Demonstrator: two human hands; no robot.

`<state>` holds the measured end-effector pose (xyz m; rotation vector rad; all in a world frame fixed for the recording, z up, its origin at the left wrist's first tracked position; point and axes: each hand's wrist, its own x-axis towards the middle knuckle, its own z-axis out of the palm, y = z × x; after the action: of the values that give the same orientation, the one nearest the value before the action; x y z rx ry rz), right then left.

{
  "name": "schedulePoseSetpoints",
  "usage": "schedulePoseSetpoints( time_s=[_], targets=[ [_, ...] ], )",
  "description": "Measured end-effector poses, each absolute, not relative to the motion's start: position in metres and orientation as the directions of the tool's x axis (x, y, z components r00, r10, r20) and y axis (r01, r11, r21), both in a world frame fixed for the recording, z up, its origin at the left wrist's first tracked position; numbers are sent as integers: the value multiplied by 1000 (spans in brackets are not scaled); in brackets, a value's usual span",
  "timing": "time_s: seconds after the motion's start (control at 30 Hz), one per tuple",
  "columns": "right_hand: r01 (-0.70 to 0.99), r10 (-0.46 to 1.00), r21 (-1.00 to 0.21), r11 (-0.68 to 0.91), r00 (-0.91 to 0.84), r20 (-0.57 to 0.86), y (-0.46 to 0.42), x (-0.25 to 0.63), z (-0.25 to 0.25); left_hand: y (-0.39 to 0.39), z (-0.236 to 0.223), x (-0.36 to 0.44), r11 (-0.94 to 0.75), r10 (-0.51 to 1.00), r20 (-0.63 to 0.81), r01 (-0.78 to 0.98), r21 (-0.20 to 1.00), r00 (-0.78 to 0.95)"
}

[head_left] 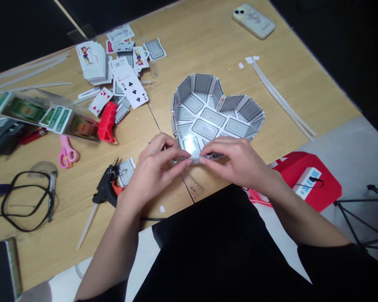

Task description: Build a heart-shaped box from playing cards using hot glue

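A heart-shaped box made of playing cards (209,122) stands on the table in front of me, its grey patterned card backs facing inward. My left hand (164,161) pinches the near wall of the box between thumb and fingers. Close beside it, my right hand (229,157) pinches the same wall, thumb toward me and fingertips over the rim. Both hands hide part of the near side. To the left of my left hand lies a black glue gun (107,182) with a glue stick (87,225) out of its back, beside a card (126,171).
Loose playing cards (132,90) and a card stack (93,63) lie at the back left, near a red-handled tool (107,121) and pink scissors (68,152). Glue sticks (283,100) and a phone (253,21) are right of the box. A power strip (306,184) sits below the table edge.
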<state>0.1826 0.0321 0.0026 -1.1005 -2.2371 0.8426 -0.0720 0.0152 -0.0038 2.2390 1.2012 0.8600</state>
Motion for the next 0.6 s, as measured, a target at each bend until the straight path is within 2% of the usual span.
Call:
schedulePoseSetpoints(
  time_s=[0.33, 0.6],
  targets=[
    [518, 819, -696, 497, -546, 177, 32, 182, 2, 13, -3, -72, -515, 844, 270, 560, 649, 463],
    [511, 820, -705, 491, -545, 176, 33, 183, 2, 14, -3, -72, -550, 822, 294, 549, 630, 487]
  ],
)
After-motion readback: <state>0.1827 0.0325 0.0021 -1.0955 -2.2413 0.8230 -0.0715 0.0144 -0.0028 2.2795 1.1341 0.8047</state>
